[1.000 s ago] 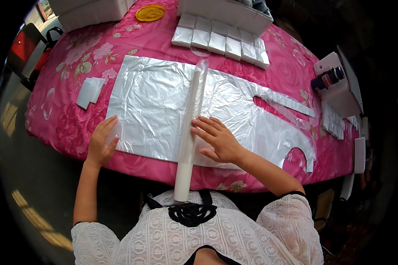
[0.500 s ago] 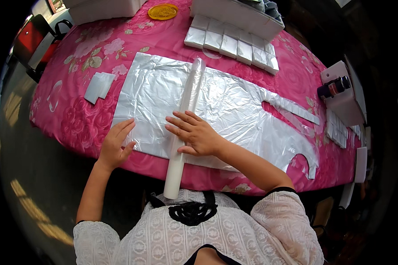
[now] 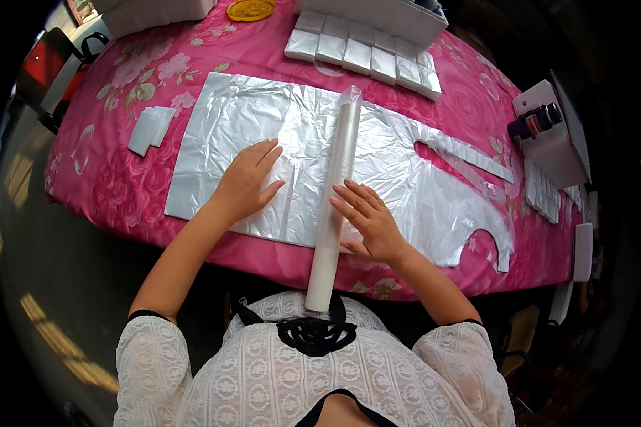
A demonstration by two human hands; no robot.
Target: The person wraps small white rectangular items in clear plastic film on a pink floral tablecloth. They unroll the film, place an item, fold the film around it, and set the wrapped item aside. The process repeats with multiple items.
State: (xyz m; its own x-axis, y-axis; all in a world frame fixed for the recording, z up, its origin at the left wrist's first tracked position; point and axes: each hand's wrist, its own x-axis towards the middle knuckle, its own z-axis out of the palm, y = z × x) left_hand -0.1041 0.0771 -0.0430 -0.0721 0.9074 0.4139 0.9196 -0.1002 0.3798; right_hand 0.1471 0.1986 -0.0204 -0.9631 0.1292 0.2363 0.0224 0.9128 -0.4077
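Observation:
A translucent plastic apron (image 3: 224, 128) lies spread over the pink table, its straight edge at the left and its neck and tie strips at the right. Across it runs a long pale tube (image 3: 325, 260) wrapped in clear film, its near end jutting past the table edge. My right hand (image 3: 369, 220) rests against the tube's right side with fingers outstretched. On the apron, left of the tube, my left hand (image 3: 249, 181) lies with its fingers extended and thumb apart, holding nothing.
Folded white packets (image 3: 363, 55) stand in rows by a white foam box (image 3: 392, 18) at the back. A few packets (image 3: 151, 130) lie at the left, a yellow dish (image 3: 250, 9) at the far edge. At right, a dark jar (image 3: 534, 122) is beside a white box (image 3: 552, 153).
The tube has moved right across the apron, with my right hand moving along it. My left hand has moved right and farther in, from the apron's left part toward its middle.

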